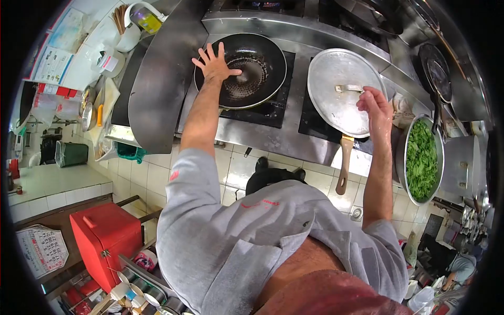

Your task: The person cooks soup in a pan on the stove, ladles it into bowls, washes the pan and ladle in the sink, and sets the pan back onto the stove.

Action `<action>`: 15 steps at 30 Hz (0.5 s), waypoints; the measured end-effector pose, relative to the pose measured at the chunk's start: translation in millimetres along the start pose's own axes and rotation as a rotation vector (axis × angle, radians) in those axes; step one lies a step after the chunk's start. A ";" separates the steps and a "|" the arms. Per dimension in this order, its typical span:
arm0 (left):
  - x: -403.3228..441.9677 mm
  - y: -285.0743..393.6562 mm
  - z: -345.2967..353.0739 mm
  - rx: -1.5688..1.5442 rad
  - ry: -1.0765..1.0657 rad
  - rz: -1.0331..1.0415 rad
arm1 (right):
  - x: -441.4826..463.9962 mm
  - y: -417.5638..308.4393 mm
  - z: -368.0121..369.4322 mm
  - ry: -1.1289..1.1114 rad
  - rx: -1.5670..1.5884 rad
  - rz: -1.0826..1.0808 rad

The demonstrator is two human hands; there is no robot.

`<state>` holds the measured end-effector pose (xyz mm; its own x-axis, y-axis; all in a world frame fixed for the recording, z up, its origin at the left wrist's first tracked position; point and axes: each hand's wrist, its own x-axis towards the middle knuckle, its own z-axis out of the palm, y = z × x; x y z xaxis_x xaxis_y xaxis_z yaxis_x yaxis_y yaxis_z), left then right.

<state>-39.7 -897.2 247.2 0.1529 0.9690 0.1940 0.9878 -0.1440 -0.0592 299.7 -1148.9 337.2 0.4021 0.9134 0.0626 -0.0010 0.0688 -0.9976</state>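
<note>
My left hand (214,65) is open, palm down with fingers spread, over the left part of a black wok (273,63). The wok sits on the stove burner, its inside dark and shiny with a worn ring at the bottom. From this angle I cannot tell whether the palm touches it. My right hand (377,107) is closed, fingers curled together, beside the handle (348,88) of a round metal lid (331,68). Whatever those fingers may hold is hidden. The lid covers a pan whose long handle (344,163) points toward me.
To the right, a large pan of chopped greens (421,157) stands near a metal pot (462,170). A dark pan (436,73) lies behind it. A steel panel (160,89) borders the stove at left. A red box (102,239) is behind on the left; another person (462,265) is at lower right.
</note>
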 end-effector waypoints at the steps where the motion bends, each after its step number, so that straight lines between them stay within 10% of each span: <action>1: 1.7 1.2 8.3 0.135 -0.049 0.006 | -5.1 -0.9 7.7 -0.005 0.005 0.035; 15: 22.8 -30.0 41.7 -0.168 0.175 0.020 | -18.5 26.1 16.5 0.142 -0.004 0.085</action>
<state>-67.1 -862.4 212.5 0.1610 0.9181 0.3621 0.9733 -0.2085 0.0958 277.0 -1157.3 310.4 0.5263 0.8499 -0.0268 -0.0373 -0.0084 -0.9993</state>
